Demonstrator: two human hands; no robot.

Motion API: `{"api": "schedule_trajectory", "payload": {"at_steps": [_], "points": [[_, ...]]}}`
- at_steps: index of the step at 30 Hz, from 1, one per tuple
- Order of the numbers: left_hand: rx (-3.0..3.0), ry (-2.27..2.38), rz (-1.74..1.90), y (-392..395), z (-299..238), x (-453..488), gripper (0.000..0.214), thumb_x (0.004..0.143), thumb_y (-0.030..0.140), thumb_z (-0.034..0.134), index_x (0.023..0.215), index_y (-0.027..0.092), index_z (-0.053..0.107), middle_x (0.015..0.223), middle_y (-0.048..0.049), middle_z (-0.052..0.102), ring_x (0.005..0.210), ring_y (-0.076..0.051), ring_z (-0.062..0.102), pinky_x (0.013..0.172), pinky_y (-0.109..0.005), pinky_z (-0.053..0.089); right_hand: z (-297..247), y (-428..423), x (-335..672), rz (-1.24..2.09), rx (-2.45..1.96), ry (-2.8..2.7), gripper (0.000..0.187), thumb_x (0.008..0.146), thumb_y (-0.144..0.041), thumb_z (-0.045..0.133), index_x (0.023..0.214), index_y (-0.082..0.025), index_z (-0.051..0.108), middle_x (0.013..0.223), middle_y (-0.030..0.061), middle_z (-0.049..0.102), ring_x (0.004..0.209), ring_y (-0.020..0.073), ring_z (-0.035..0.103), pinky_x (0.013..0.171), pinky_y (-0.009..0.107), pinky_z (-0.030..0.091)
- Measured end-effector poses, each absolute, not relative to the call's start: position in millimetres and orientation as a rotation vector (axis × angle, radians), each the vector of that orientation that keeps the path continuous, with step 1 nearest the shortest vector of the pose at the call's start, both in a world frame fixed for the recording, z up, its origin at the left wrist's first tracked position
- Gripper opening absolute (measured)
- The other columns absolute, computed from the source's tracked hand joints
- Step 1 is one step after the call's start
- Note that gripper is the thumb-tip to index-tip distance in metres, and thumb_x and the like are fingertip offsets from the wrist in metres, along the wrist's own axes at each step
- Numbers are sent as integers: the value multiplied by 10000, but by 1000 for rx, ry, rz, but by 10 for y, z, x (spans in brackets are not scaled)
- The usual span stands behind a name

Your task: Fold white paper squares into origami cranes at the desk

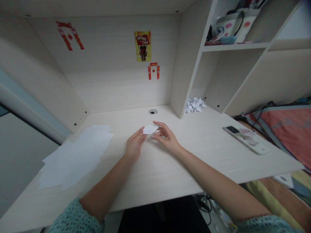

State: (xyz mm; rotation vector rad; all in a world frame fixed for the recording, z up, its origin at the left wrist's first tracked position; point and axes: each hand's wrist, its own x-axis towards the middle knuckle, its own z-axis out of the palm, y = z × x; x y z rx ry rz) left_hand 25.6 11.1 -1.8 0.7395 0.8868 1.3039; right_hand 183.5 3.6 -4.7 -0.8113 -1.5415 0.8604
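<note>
A small folded piece of white paper (150,129) is held up just above the desk, in front of the round cable hole. My left hand (135,142) pinches its left end between thumb and fingers. At its right end is my right hand (168,137), thumb and fingers curved apart around the paper's edge; whether the fingertips touch it is hard to make out. To the left, a spread of overlapping white paper sheets (76,157) lies flat on the desk.
The pale wooden desk (155,181) has a cable hole (153,111) near its back panel. A heap of small folded white papers (195,105) sits in the right shelf compartment. A phone (245,139) lies at right. Cups (246,24) stand on the upper shelf.
</note>
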Motion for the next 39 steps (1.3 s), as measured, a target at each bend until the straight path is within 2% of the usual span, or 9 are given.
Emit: {"api": "schedule_trajectory", "payload": {"at_steps": [4,11,17,23,29,34,39], "points": [[737,898,1306,94,-6,270,268,684,246,682,943,178,686,1119,-75,625,951,-143,593,886,-264,424,-9,-24,1817,807,-803,-1663,466,758,-288,618,1206,-255,495,1061,57,619,715,120,603,703,264,482],[799,901,1244,90,36,291,253,664,263,697,906,190,701,969,-51,673,836,-111,604,874,-266,420,-101,42,1846,696,-964,-1574,190,735,-311,645,889,-222,711,838,63,697,714,162,606,658,275,464],[871,932,1249,104,62,286,297,649,284,706,926,175,695,970,-64,674,816,-118,604,853,-278,426,-94,100,1875,849,-987,-1469,290,642,-321,721,903,-195,714,803,66,707,642,152,593,644,283,460],[1033,1025,1297,84,80,283,484,669,306,690,1124,166,605,876,-47,683,700,-105,601,775,-270,452,-45,102,1881,949,-984,-1388,282,624,-327,723,861,-174,722,730,56,707,622,146,597,630,280,460],[1329,981,1270,30,171,296,554,694,295,668,1221,197,527,860,-52,693,784,-153,626,767,-252,449,-15,93,1896,987,-971,-1313,277,616,-328,720,850,-180,724,804,69,717,648,159,621,624,285,475],[1519,1073,1294,-16,202,291,360,675,272,680,1032,224,659,1019,-60,671,772,-167,628,735,-245,455,15,77,1912,992,-989,-1337,284,619,-335,718,852,-173,725,804,73,718,657,171,627,618,290,481],[1590,1133,1346,13,156,278,181,675,278,678,843,224,717,917,-49,697,822,-186,620,763,-266,456,22,77,1915,1007,-952,-1366,241,643,-339,702,826,-184,728,795,63,718,651,162,622,621,284,482]]}}
